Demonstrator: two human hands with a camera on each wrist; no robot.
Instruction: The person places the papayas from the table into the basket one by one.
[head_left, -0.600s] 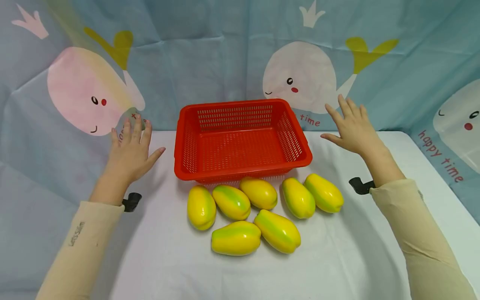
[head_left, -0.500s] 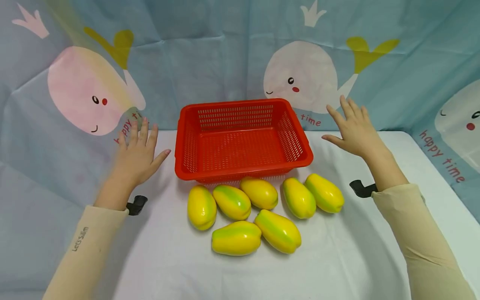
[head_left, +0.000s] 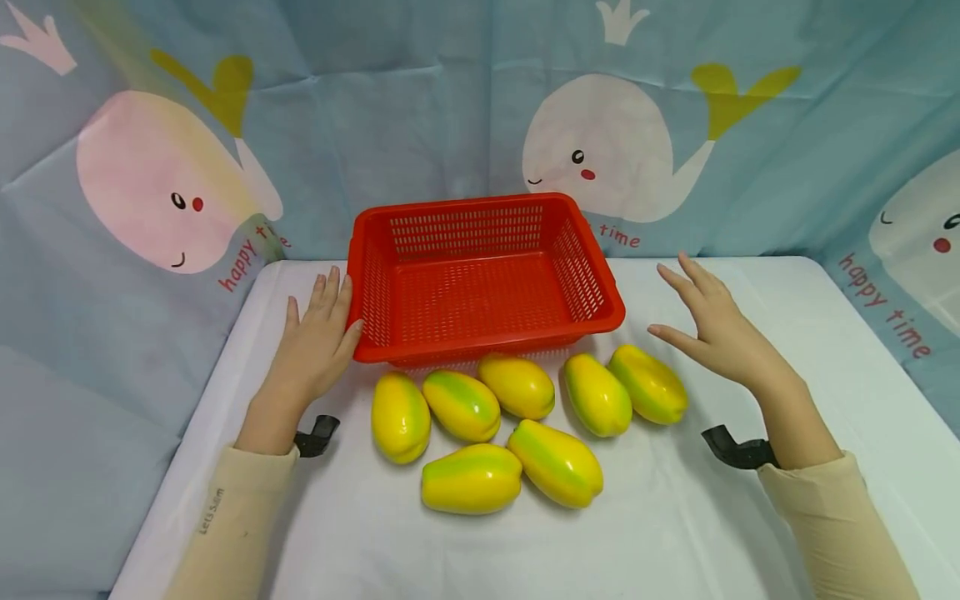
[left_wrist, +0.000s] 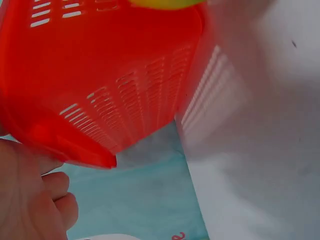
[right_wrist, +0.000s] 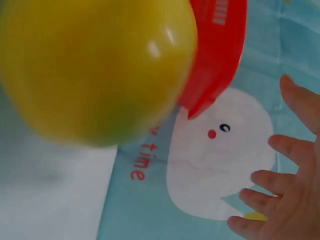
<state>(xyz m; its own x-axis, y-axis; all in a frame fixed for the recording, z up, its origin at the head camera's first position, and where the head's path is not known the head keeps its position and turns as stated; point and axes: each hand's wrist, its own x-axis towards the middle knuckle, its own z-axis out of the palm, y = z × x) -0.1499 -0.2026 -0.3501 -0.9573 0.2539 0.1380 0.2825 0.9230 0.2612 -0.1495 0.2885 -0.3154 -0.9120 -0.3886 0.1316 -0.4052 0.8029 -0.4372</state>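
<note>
A red plastic basket (head_left: 480, 343) with slotted walls stands at the back of the table, nothing inside it. My left hand (head_left: 311, 346) is at its left rim, fingers extended and thumb near the front left corner; contact appears likely. In the left wrist view the hand (left_wrist: 32, 200) lies beside the rim of the basket (left_wrist: 100, 55). My right hand (head_left: 723, 333) hovers right of the basket, fingers spread, holding nothing. Nearest to it lies a yellow-green papaya (head_left: 648, 385); another papaya (head_left: 597, 394) leans close by. The right wrist view has a papaya (right_wrist: 100, 70) filling its upper left.
More papayas lie before the basket: one papaya (head_left: 401, 417) at the left, one papaya (head_left: 471, 479) and another papaya (head_left: 557, 463) nearest me. A white cloth covers the table (head_left: 525, 558). A blue whale-print curtain (head_left: 420, 125) hangs directly behind the basket.
My left hand has moved right and toward me, up to the basket's left rim. My right hand has come lower and nearer to the papayas. Basket and papayas stay in place.
</note>
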